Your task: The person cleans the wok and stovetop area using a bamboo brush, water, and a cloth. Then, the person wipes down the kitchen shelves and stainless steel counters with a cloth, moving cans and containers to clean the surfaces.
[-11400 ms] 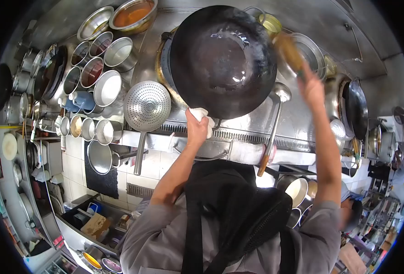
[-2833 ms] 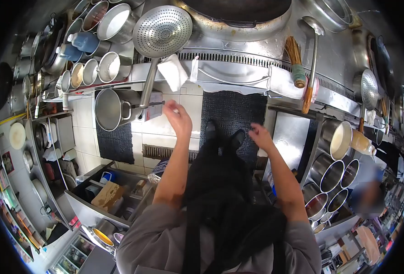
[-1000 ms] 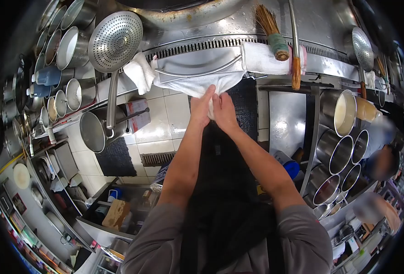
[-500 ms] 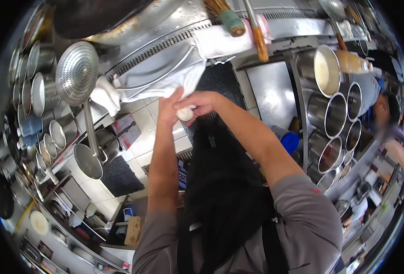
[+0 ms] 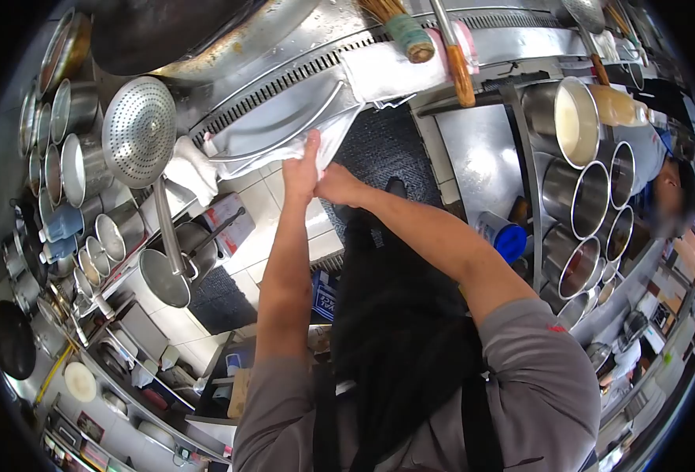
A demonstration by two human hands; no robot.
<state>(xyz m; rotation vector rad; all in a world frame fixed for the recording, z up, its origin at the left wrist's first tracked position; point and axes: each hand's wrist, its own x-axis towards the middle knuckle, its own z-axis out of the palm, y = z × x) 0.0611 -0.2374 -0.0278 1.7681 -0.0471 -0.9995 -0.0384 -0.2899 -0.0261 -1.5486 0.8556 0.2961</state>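
A white cloth (image 5: 336,134) hangs from the curved metal rail at the stove's front edge. My left hand (image 5: 301,173) is closed on this cloth at its lower end, thumb pointing up. Right beside it, my right hand (image 5: 340,186) is closed round the cloth too, its fingers partly hidden. To the left a perforated ladle (image 5: 139,132) rests on the stove edge next to a crumpled white cloth (image 5: 192,171). A bamboo brush (image 5: 407,35) and a wooden-handled ladle (image 5: 459,72) lie up and to the right, over a folded white towel (image 5: 391,71).
A dark wok (image 5: 159,35) sits at the top left. Several metal pots stand left, and a saucepan (image 5: 167,277) is below the perforated ladle. On the right are a pot of pale liquid (image 5: 577,124), more pots and a blue-lidded container (image 5: 509,242). A co-worker (image 5: 674,189) is at the far right.
Since half a second ago, the white bunched end between my hands has gone from view, and my right hand has closed. The view has shifted slightly. Earlier, my left hand held the wok and my right a brush.
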